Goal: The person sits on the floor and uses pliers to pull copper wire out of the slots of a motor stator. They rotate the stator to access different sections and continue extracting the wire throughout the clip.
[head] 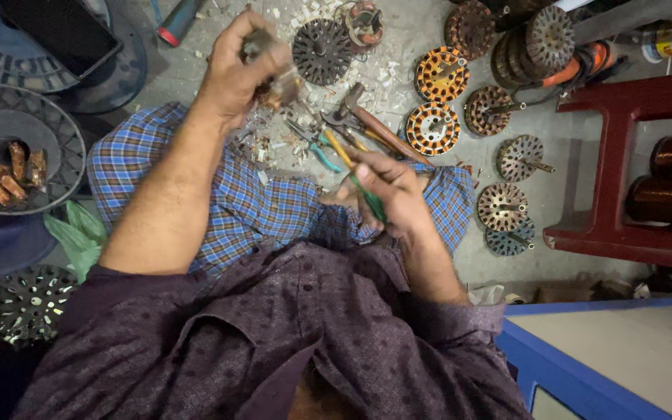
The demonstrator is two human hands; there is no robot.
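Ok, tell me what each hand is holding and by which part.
Left hand: a small blurred metal part, wrapped in the fist. Right hand: a green-handled tool, gripped by its handle.

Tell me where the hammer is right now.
In the head view, the hammer lies on the floor ahead of the right hand, beside the pliers and below the dark round stator.
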